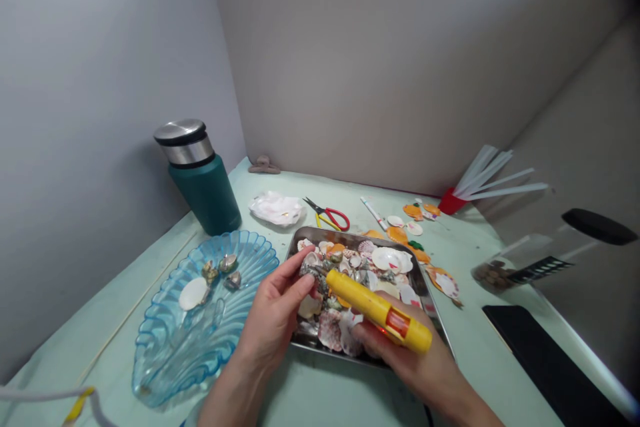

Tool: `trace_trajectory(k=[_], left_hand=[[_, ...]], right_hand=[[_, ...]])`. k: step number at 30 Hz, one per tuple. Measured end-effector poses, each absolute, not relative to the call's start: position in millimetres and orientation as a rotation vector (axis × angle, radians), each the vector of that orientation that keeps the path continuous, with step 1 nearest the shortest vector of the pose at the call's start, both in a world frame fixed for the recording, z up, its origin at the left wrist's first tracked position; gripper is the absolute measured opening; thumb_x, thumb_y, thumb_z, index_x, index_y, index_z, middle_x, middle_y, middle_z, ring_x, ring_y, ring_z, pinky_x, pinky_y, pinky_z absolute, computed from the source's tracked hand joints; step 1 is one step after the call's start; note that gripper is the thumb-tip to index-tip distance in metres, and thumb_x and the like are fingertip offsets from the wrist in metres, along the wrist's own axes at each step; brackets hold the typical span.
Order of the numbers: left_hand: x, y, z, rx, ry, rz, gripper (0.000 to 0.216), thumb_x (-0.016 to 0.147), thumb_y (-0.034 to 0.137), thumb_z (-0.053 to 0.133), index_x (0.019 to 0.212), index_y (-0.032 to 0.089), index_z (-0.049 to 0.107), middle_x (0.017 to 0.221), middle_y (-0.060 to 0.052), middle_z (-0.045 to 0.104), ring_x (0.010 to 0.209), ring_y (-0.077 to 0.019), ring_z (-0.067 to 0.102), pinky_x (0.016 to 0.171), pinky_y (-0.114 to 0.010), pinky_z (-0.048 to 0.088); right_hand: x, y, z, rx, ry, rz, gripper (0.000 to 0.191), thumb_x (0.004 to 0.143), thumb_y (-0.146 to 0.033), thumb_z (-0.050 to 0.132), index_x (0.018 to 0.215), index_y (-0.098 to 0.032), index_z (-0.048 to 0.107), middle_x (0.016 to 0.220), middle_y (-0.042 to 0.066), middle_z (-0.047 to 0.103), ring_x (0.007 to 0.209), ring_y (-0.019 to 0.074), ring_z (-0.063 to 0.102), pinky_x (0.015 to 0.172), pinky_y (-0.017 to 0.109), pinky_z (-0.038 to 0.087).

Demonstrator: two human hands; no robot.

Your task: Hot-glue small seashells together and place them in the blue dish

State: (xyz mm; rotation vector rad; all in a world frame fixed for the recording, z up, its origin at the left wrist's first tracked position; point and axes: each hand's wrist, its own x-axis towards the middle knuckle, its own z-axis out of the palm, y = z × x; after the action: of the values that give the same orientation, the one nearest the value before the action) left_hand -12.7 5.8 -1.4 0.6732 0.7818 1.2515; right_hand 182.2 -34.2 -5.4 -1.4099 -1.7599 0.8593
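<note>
Between the thumb and fingers of my left hand (276,310) is a small grey speckled shell (311,263). My right hand (420,363) is wrapped round a yellow hot glue gun (370,300), whose dark nozzle points left and sits close to that shell. Whether the nozzle touches it, I cannot tell. Both hands are over a metal tray (430,287) full of mixed seashells, some white, some orange, some speckled. Part of the tray's near side is hidden behind the glue gun and my right hand.
To the left lies a blue shell-shaped dish (165,340) with several shells, a green bottle (205,187) behind it. Pliers (327,215), a white packet (277,208) and a marker (373,213) lie beyond the tray. At right are a red cup of glue sticks (451,201), a jar (495,273) and a phone (545,360).
</note>
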Motion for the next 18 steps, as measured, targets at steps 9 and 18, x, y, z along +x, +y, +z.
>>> trace_trajectory(k=[9, 18], left_hand=[[-14.0, 5.1, -5.0, 0.740, 0.743, 1.215, 0.048, 0.075, 0.023, 0.072, 0.122, 0.021, 0.063, 0.097, -0.004, 0.070, 0.070, -0.0094, 0.054, 0.069, -0.020, 0.043], [-12.9, 6.0, -3.1, 0.718, 0.724, 1.236, 0.041, 0.074, 0.021, 0.072, 0.115, 0.018, 0.068, 0.100, -0.005, 0.069, 0.070, -0.0091, 0.056, 0.072, -0.021, 0.044]], right_hand=[[177.6, -37.6, -3.7, -1.416, -1.465, 1.080, 0.037, 0.075, -0.052, 0.067, 0.091, -0.019, 0.069, 0.072, 0.004, 0.068, 0.073, 0.0230, 0.065, 0.060, 0.031, 0.055], [174.8, -37.0, 2.5, -1.408, -1.379, 1.141, 0.036, 0.071, -0.049, 0.071, 0.087, -0.017, 0.071, 0.066, 0.002, 0.065, 0.068, 0.0206, 0.063, 0.056, 0.027, 0.054]])
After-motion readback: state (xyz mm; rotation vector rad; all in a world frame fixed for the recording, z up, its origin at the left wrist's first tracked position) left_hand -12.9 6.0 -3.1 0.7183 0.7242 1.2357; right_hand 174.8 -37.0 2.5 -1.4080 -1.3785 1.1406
